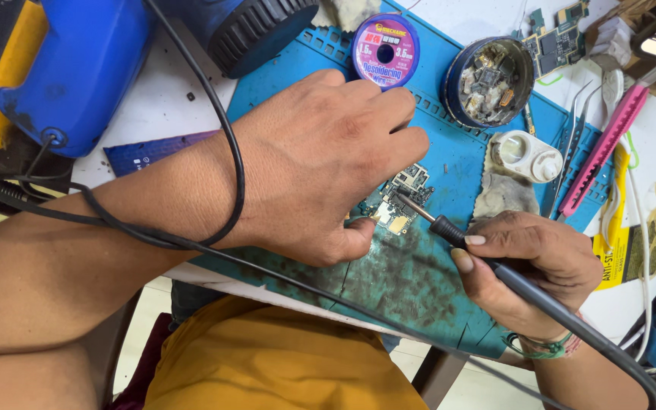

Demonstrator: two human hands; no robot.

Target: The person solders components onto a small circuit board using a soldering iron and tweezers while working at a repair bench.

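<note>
Circuit board (402, 199) sits near the middle of the blue work mat (449, 152) on the bench, small and full of tiny parts. I see my left hand (320, 163) lying over it from 9 o'clock, the fingers curled down and the thumb pressed at the board's near edge, so this grip is clamped on the board. I see my right hand (529, 262) at 4 o'clock from the board, its grip closed tight around the soldering iron (449, 228). The iron's thin metal tip touches the board's right side. Its black cord (225, 144) loops over my left wrist and runs back under my arm.

At 12 o'clock from the board is a round spool of solder wick (386, 50) with a pink label. At 1 o'clock stands an open round tin (489, 80) full of little scrap parts. At 3 o'clock a small white pot (527, 154) rests on a dirty cloth (504, 196). Past it lie metal tweezers (575, 133) and a pink tool (605, 144). At 10 o'clock, well apart, is a big blue tool (77, 68).
</note>
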